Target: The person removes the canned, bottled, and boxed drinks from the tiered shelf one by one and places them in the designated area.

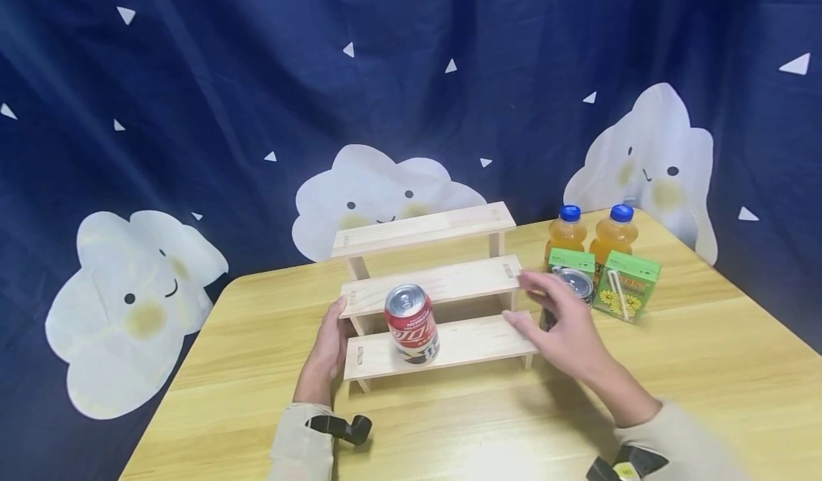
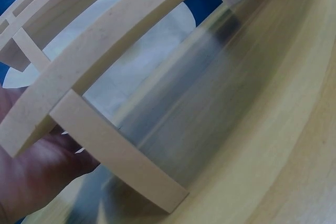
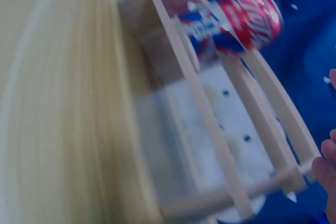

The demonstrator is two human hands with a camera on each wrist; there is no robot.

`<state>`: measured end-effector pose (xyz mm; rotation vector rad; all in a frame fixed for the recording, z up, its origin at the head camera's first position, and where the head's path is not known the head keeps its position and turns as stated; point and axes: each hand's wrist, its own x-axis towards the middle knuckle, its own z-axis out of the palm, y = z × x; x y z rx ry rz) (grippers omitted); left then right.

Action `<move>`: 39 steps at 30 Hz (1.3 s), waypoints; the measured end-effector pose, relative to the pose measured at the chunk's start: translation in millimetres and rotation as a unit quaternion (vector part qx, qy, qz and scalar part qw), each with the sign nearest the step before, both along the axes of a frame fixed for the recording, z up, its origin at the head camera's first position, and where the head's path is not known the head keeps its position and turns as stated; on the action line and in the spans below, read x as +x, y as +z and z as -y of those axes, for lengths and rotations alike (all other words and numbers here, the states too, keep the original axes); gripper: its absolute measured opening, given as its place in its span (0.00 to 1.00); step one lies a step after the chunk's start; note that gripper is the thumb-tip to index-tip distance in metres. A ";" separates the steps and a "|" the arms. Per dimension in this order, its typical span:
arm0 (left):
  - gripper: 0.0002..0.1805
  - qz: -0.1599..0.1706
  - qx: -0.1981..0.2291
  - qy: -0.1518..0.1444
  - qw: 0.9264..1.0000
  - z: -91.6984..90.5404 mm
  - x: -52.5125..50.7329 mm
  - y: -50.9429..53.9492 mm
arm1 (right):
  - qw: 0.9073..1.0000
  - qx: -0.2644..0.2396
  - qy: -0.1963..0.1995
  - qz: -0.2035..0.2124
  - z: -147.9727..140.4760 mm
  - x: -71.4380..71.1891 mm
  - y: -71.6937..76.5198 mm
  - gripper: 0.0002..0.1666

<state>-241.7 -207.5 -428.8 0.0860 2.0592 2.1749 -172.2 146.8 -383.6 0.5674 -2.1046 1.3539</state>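
A three-step wooden display shelf (image 1: pixel 462 338) stands on the table. On its lowest step, toward the left end, a red soda can (image 1: pixel 411 324) stands upright. My left hand (image 1: pixel 326 345) grips the shelf's left side; in the left wrist view that hand (image 2: pixel 47 174) shows partly hidden behind the end of a board and a leg. My right hand (image 1: pixel 568 324) is by the shelf's right end, thumb and fingers spread apart with nothing between them. In the right wrist view, its fingertips (image 3: pixel 326 163) are close to the step ends; whether they touch is unclear.
Right of the shelf stand two orange drink bottles (image 1: pixel 566 233) with blue caps, two green juice boxes (image 1: pixel 626 288) and a dark can (image 1: pixel 576 281) partly hidden by my right hand. A dark blue curtain (image 1: pixel 411 74) with clouds hangs behind the wooden table (image 1: pixel 726 367).
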 end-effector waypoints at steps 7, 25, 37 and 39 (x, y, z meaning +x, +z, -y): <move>0.34 -0.006 0.001 -0.007 1.000 1.0 -1.4 -1.5 | 0.994 0.029 0.058 0.088 39.5 -3.1 -7.8 0.38; 0.33 0.005 0.008 -0.011 1.000 0.5 -0.7 -0.1 | 0.980 -0.011 0.151 0.127 101.0 -12.7 -13.0 0.48; 0.33 0.004 0.010 -0.008 1.000 0.5 -0.8 1.0 | 0.984 0.015 0.084 0.154 118.7 -14.7 -9.2 0.51; 0.34 0.004 0.006 -0.008 1.000 0.8 -1.1 0.2 | 0.985 0.015 0.075 0.153 119.5 -14.5 -9.5 0.51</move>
